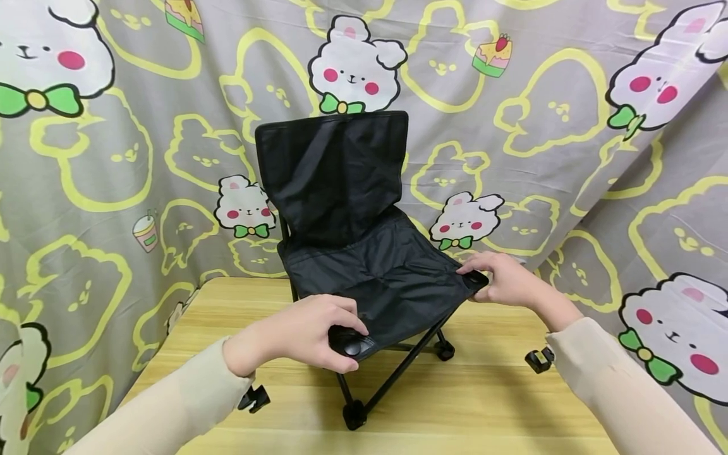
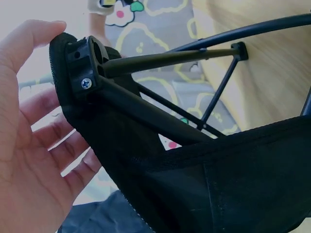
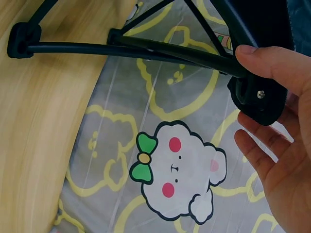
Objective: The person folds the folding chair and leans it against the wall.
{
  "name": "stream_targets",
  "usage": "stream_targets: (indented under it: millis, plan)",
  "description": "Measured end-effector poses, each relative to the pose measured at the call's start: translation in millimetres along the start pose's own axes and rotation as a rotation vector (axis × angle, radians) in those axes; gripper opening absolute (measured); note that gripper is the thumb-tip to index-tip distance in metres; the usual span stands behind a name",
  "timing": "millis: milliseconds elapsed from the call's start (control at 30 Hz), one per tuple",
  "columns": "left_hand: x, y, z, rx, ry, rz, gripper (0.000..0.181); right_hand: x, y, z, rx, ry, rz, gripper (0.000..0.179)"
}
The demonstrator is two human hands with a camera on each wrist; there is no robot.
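Note:
A small black folding chair [image 1: 370, 278] stands unfolded, its fabric seat spread and its backrest [image 1: 335, 177] upright. My left hand [image 1: 309, 332] grips the near left corner of the seat, thumb at the edge and fingers over the top. In the left wrist view, that hand [image 2: 43, 126] is around a plastic corner joint [image 2: 85, 73] with a screw, where dark tubes meet. My right hand [image 1: 506, 279] holds the right front corner. The right wrist view shows the right thumb on one side of the corner joint [image 3: 257, 94] and fingers behind it.
The chair's black feet [image 1: 354, 414] rest on a light wooden tabletop [image 1: 455, 404]. A grey curtain [image 1: 443, 145] printed with white rabbits and yellow outlines hangs behind and along both sides. Small black mounts [image 1: 539, 360] sit by the cuffs of both sleeves.

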State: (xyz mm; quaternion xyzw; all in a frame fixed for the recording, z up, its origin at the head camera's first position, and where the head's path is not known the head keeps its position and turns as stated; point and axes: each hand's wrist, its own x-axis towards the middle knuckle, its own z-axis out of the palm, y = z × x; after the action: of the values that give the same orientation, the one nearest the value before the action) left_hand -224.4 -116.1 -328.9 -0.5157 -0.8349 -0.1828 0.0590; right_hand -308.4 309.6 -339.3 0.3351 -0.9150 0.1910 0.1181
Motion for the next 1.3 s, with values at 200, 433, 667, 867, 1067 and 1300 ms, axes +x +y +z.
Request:
stream_targets:
  millis: [200,433,667,867,1067,1300]
  plan:
    - [-2.3,0.1,-2.3,-0.034,0.004,-0.004,0.037,-5.3,-4,-1,-0.034,0.010,-0.055,0.045]
    - [-7.4,-3.2,-7.3,-0.012,0.011,-0.017,0.037,-14.9,-11,-7,-0.032,0.016,-0.084,0.044]
    - [-14.5,-12.7,-8.8,-0.012,0.023,0.003,0.037,-24.4,-18,-6,-0.062,0.040,-0.122,0.042]
    - [-21.6,-18.8,-13.4,-0.042,0.016,-0.015,0.036,-27.3,-24,-5,-0.102,0.044,-0.152,0.042]
    - [-29.5,-26.8,-16.5,-0.081,0.011,-0.052,0.035,-31.5,-34,-4,-0.146,0.021,-0.124,0.040]
    - [-37.0,-35.8,-18.4,-0.094,0.033,-0.050,0.036,-34.6,-43,-1,-0.143,0.029,-0.159,0.040]
